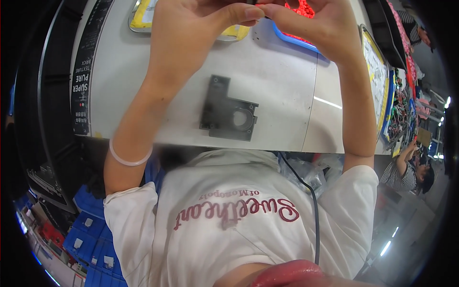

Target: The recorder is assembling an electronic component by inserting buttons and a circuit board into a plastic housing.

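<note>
At the far edge of the view, my left hand [198, 31] and my right hand [320, 31] come together, thumb tips meeting. Both sets of fingers are closed in a pinch, and a small dark bit shows between them. The picture's edge cuts off most of what they hold, so I cannot tell its kind. Nearer to me on the white table [277, 86] lies a dark grey L-shaped plastic part [222, 107] with a round opening, touched by neither hand. Just behind my right hand is a blue tray [299, 44] of small red pieces [306, 9].
Yellow-edged trays lie at the back left [142, 16] and along the right side [377, 71]. A black cable [313, 205] hangs over my shirt. Blue bins [88, 234] stand low on the left. Co-workers [409, 172] sit at the right beside a bench of coloured wires.
</note>
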The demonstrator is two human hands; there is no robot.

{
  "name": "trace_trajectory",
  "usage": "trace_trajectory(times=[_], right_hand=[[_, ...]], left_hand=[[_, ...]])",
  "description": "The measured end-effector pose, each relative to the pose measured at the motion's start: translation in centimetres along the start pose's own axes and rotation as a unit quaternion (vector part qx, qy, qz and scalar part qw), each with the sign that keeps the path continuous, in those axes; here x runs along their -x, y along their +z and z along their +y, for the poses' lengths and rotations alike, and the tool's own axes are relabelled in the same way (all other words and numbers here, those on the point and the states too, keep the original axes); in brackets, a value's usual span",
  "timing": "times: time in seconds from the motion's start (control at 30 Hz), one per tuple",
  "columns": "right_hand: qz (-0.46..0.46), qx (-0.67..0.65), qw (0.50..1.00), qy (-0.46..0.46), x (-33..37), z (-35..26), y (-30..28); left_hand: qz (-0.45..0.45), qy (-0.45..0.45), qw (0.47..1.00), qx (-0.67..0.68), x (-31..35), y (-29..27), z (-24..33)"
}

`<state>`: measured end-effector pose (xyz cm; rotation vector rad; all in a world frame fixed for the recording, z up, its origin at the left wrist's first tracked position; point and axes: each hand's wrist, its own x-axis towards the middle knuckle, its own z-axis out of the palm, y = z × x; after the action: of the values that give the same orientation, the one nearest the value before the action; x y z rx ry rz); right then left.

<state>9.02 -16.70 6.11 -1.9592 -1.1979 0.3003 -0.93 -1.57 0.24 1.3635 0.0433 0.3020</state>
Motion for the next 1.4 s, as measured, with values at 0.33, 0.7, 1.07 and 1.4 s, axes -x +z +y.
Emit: trace_trajectory(times=[0.33, 0.7, 1.07, 1.4], right_hand=[[0.045, -0.263, 0.963, 0.048, 0.4, 3.1, 2.0], [0.217, 0.283, 0.923, 0.148, 17.9, 7.7, -9.4], [0.694, -0.317, 0.547, 0.345, 48.8, 15.0, -16.3], [0.756, -0.316, 0.503, 0.276, 48.3, 22.2, -22.0]], left_hand=[[-0.007, 0.186, 0.980, -0.074, 0.1, -0.4, -1.3], [0.033, 0.117, 0.989, -0.088, 0.0, -1.9, -2.0], [0.063, 0.082, 0.991, -0.084, -1.4, -4.3, -3.7], [0.080, 0.099, 0.988, -0.088, -2.0, -4.0, -3.2]])
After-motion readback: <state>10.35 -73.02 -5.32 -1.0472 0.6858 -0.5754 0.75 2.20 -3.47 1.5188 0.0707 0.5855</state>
